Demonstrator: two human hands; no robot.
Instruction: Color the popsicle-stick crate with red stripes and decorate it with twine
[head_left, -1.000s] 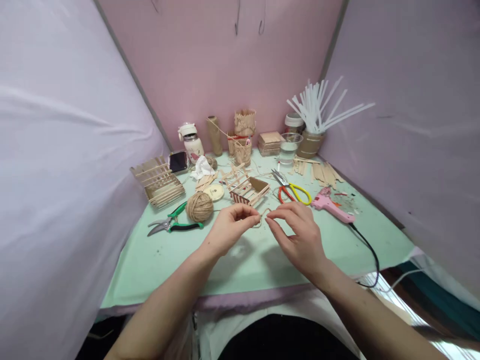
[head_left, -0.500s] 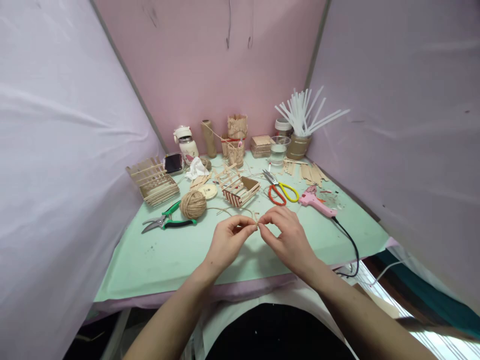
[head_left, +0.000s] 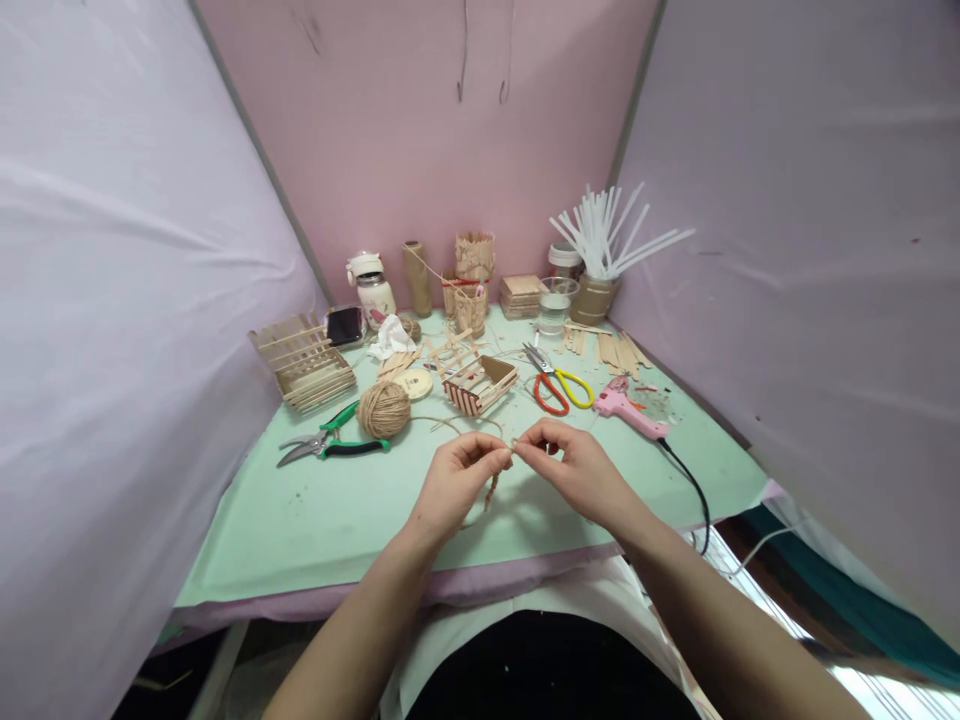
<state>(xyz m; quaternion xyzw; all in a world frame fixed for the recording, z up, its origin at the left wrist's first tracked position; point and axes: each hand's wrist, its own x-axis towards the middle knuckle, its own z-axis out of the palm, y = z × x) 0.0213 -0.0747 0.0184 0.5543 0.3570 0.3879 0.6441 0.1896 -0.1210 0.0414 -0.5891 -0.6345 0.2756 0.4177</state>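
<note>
My left hand (head_left: 466,474) and my right hand (head_left: 568,460) meet fingertip to fingertip above the table's front part. Both pinch a thin piece of jute twine (head_left: 491,492), and a knotted or braided length of it hangs below the left fingers. The exact shape between the fingertips is too small to make out. Left of the hands lies a ball of twine (head_left: 384,409), with a loose strand running toward them. Just beyond the hands sits a small crate of wooden sticks (head_left: 480,384) with a red-striped side.
Green-handled pruning shears (head_left: 330,442) lie at the left. Scissors (head_left: 559,380) with red and yellow handles and a pink glue gun (head_left: 630,410) with its cord lie at the right. Farther back stand a slatted stick holder (head_left: 311,375), a cup of water (head_left: 556,305) and white glue sticks (head_left: 600,235).
The fingers stay together on the twine, with the right hand's grip slightly shifted. The knotted length now shows below the left fingers. The whole view has tilted a little.
</note>
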